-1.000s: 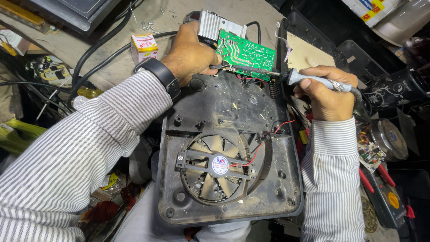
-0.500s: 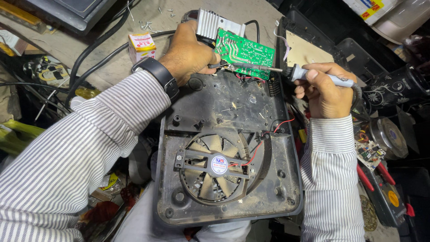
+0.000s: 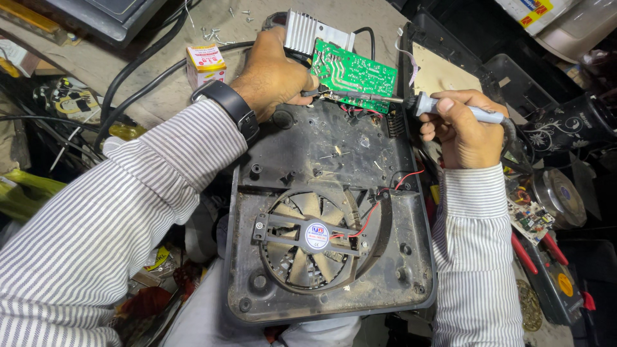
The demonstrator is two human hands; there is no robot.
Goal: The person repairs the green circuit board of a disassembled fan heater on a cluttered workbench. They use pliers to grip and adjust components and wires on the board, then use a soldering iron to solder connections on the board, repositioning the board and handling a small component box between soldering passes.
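A soldering iron is held tight in the right hand, with the fingers wrapped around its grey handle. Its thin metal tip is pointed to the left and is laid against the lower edge of a green circuit board. The left hand is closed around the left end of that board, and something thin and dark is pinched at the fingertips, just beside the iron's tip; what it is cannot be told. A ribbed silver heat sink is fixed to the top of the board, right above the left hand. A black watch is worn on the left wrist, and both arms are covered by striped sleeves.

The board is held up at the far edge of a dusty black plastic base, which is lying flat under both hands. A round fan is set into the near half of the base, and a red wire is run from it toward the board. A small red and white box is seen on the bench to the left, near thick black cables.
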